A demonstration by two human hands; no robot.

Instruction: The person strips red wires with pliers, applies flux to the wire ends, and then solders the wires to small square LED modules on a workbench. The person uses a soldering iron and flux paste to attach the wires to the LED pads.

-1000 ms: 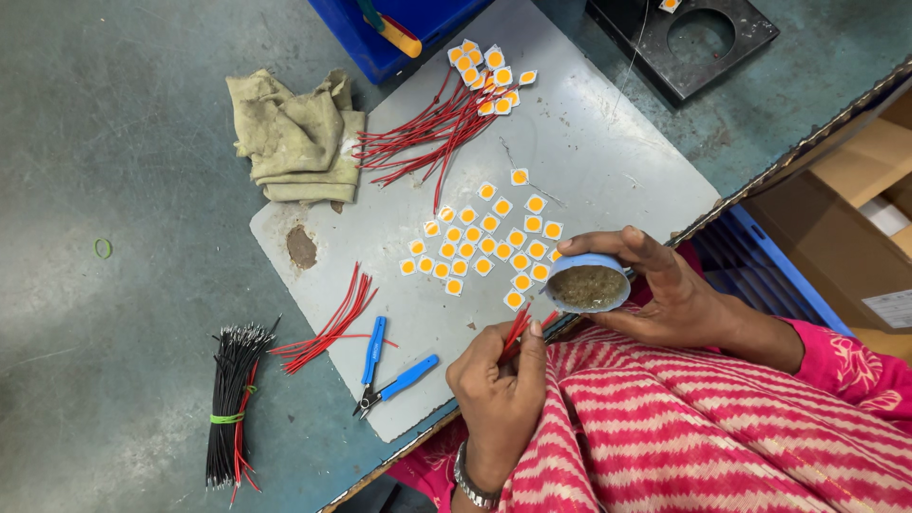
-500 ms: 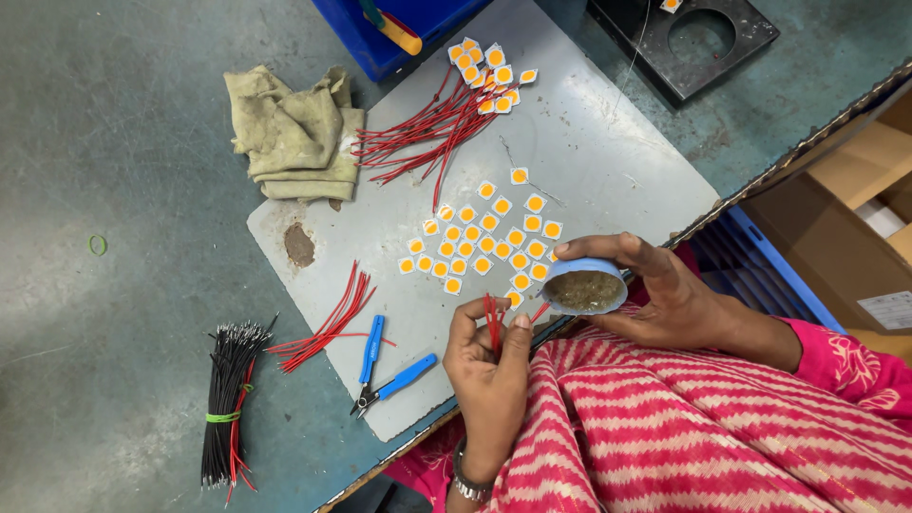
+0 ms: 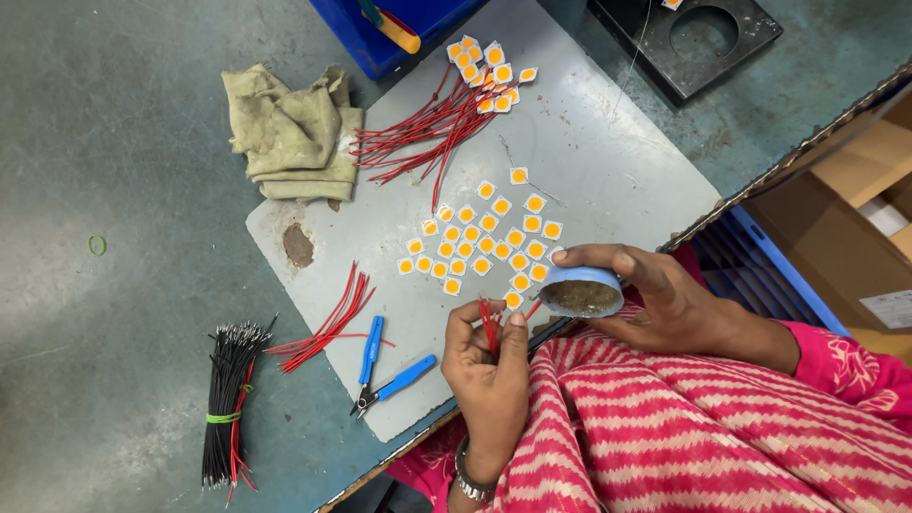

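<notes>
My left hand (image 3: 489,366) has lifted its red wires (image 3: 490,326) up, away from the little blue pot (image 3: 581,291). That grip is pinched shut on them. My right hand (image 3: 665,299) still holds the pot by the table (image 3: 608,161) edge.

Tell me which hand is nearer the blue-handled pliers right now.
Left. The left hand, pinching red wires, sits just right of the blue-handled pliers. The right hand holds the small blue tin, farther off.

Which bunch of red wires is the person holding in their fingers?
The small bunch of red wires pinched upright in the left hand, beside the round blue tin. The other red bunches lie flat on the grey board, untouched.
</notes>
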